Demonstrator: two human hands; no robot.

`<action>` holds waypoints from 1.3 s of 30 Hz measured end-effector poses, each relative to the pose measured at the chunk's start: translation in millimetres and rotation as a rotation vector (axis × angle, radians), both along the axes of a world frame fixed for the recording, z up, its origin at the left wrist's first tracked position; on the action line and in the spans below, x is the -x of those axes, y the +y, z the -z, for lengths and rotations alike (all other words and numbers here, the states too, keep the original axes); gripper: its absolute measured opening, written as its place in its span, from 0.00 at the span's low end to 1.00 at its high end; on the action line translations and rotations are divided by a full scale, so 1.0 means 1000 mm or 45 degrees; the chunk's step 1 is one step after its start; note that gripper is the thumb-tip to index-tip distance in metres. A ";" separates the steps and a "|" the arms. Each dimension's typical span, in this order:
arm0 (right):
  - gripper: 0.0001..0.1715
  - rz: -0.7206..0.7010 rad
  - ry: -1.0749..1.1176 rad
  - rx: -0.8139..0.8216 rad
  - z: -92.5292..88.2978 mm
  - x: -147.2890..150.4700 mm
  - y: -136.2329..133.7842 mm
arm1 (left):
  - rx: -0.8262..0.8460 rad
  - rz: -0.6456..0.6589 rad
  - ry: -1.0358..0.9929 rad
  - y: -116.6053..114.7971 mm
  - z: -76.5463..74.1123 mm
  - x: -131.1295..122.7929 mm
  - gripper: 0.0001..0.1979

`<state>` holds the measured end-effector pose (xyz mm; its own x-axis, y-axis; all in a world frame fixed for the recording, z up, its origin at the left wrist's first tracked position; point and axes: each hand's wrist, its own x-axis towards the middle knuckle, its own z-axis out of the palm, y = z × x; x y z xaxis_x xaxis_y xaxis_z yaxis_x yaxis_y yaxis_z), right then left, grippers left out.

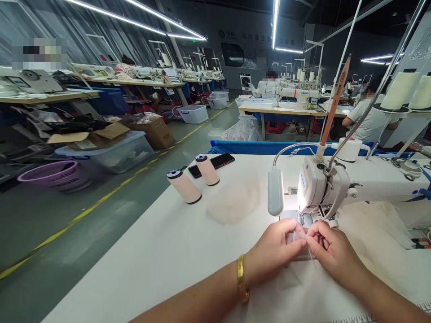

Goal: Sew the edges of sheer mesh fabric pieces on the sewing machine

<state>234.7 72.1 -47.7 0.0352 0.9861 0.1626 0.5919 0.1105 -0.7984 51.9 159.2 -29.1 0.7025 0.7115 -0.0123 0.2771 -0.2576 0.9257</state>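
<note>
Just in front of the needle area of a white sewing machine (311,184), my two hands are close together. Thumb and fingers of my left hand (278,242) are pinched on thin sheer fabric (298,234), and a gold bracelet circles that wrist. My right hand (333,246) is pinched on the same fabric, its fingertips beside the left ones. More of the pale fabric hangs below the hands and spreads right of the machine head. A lit lamp (275,190) stands left of the needle.
Two thread cones (184,186) (207,170) and a black phone (212,165) lie at the table's back left. A beige translucent piece (234,199) rests nearby. A ruler (357,318) shows at the bottom right edge. Other people sit at machines farther back.
</note>
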 end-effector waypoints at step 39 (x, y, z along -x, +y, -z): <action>0.19 -0.016 -0.781 -0.356 0.021 -0.016 0.011 | -1.317 0.186 0.179 0.021 0.025 0.005 0.10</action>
<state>250.3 83.1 -68.4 -0.1561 0.9038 0.3985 0.9264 0.2739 -0.2584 46.5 179.9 -54.2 0.8218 0.3301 0.4644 0.2673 -0.9432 0.1973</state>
